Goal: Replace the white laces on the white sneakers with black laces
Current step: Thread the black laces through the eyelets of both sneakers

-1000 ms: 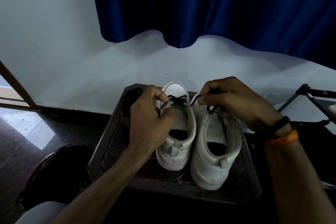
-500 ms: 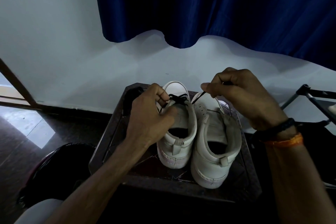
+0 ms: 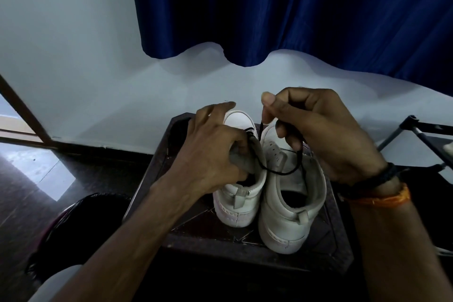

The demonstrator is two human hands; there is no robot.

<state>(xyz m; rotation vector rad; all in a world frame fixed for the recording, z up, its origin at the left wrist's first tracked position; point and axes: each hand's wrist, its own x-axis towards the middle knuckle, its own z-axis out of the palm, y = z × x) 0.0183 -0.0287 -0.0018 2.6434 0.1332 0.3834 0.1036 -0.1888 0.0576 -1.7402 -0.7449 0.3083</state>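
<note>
Two white sneakers stand heels toward me on a dark stool (image 3: pixel 157 179). My left hand (image 3: pixel 213 152) grips the tongue of the left sneaker (image 3: pixel 241 203), its index finger stretched out over the toe. A black lace (image 3: pixel 279 172) runs from that shoe's front eyelets in a slack loop up to my right hand (image 3: pixel 316 135), which pinches the lace above the right sneaker (image 3: pixel 291 213). The right sneaker's eyelets show no lace. No white laces are in view.
A blue curtain (image 3: pixel 294 7) hangs over the pale wall behind the stool. A black bag (image 3: pixel 81 225) lies on the dark floor at the lower left. A black metal stand (image 3: pixel 421 135) sits at the right edge.
My right hand has risen and moved nearer, drawing out a longer loop of black lace. My left hand shifted from pinching at the eyelets to holding the left sneaker's tongue.
</note>
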